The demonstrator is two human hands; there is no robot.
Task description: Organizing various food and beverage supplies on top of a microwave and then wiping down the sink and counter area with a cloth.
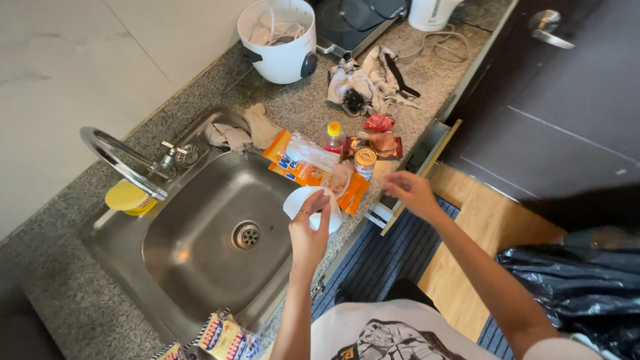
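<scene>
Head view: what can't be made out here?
- White bowl: contents hidden by left hand.
- Right hand: fingertips blurred; whether it holds anything is unclear.
- Open drawer: inside hidden by the counter edge.
- Snack packets: cut off by the bottom edge.

Left hand [309, 235] gripped a white bowl [300, 202] at the edge of the steel sink [200, 260]. Right hand [412, 191] hovered empty, fingers loosely curled, above the open drawer [427, 163]. Orange snack bag [303, 167], small can [365, 162] and yellow-capped bottle [334, 137] sat just behind the bowl on the granite counter [300, 107]. White rice cooker [280, 40] further back.
</scene>
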